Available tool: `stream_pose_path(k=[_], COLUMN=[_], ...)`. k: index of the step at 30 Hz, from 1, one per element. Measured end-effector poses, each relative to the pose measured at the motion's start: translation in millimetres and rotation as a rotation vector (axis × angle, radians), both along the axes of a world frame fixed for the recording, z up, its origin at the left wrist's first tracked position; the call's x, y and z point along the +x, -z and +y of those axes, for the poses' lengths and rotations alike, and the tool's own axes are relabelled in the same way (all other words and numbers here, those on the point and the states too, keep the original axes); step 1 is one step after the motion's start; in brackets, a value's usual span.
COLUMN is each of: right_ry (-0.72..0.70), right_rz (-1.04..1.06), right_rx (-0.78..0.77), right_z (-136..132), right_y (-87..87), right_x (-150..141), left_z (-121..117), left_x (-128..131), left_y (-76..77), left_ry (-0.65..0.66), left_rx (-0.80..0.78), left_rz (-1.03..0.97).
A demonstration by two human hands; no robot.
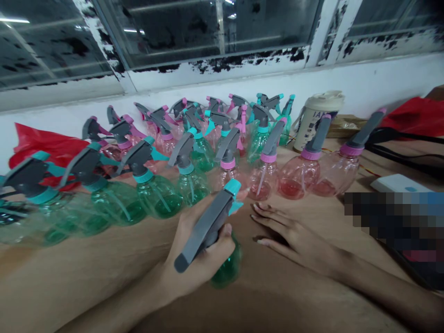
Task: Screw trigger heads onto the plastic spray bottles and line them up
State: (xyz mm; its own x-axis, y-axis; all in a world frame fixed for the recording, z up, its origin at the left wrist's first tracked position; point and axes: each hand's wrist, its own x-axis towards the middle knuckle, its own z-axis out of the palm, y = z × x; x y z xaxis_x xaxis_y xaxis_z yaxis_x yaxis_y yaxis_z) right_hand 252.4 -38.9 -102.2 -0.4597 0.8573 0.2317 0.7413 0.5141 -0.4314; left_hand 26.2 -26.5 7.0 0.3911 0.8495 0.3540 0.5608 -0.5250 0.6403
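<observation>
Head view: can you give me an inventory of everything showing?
Front spray bottle: one, green, grey-and-teal head, centre
Other spray bottles: many, overlapping, green or pink, rows behind
Red plastic: two pieces, left and right
Tumbler: one, cream, back right
Packet: one, brown, beside tumbler
Straps: black, right
White object: one, right
Dark item: one, partly pixelated, right edge
Table: one, brown, beneath
Wall: white, back
Windows: dark, top
Left hand: one, gripping front bottle
Right hand: one, over table

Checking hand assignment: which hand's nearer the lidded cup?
Right. The right hand lies on the table, in front and slightly left of the lidded cup; the left hand is farther left, gripping a green spray bottle.
</observation>
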Motion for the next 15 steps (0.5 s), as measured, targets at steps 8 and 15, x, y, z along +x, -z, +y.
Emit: stream_pose_path(k=[8, 15], right_ry=[-0.014, -0.014], right_rz=[-0.012, -0.041], right_rx=[-0.008, -0.011], right_z=[0.3, 0.4], right_y=[0.5, 0.9], right_x=[0.8, 1.3], left_z=[3.1, 3.6], left_x=[3.5, 2.6], left_y=[2.3, 6.7], left_ry=[0.021, 0.081], left_rx=[0.013, 0.013], left_rz=[-0.014, -0.079])
